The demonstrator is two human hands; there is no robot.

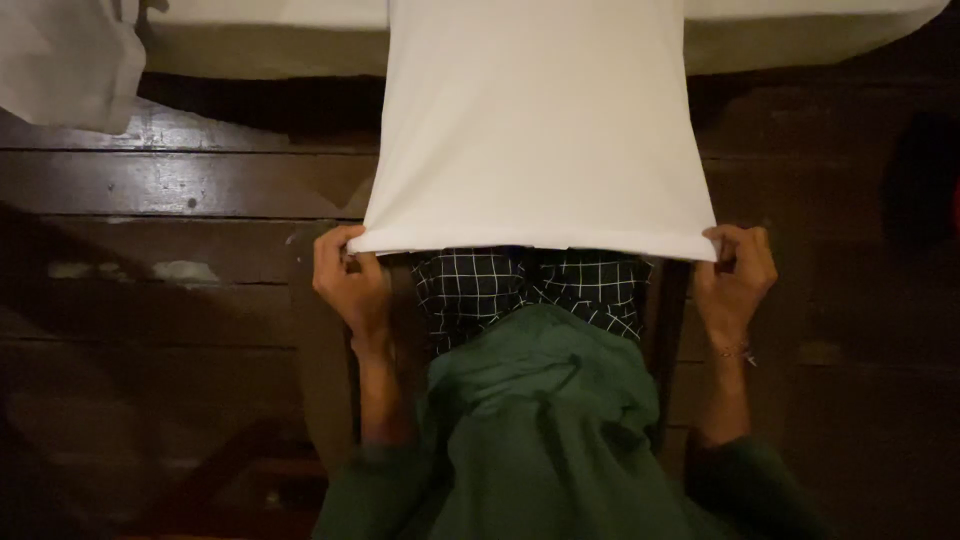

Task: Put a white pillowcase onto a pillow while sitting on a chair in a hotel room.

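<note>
From the head camera, the left hand [350, 282] and the right hand [735, 277] are each clenching a bottom corner of a white cloth [540, 130], their grip pulling its hem taut. The cloth is hanging down from a white bed [800, 35] edge over the dark wooden floor [170, 250], above the person's black checked trousers [480, 285] and green top [540, 430].
</note>
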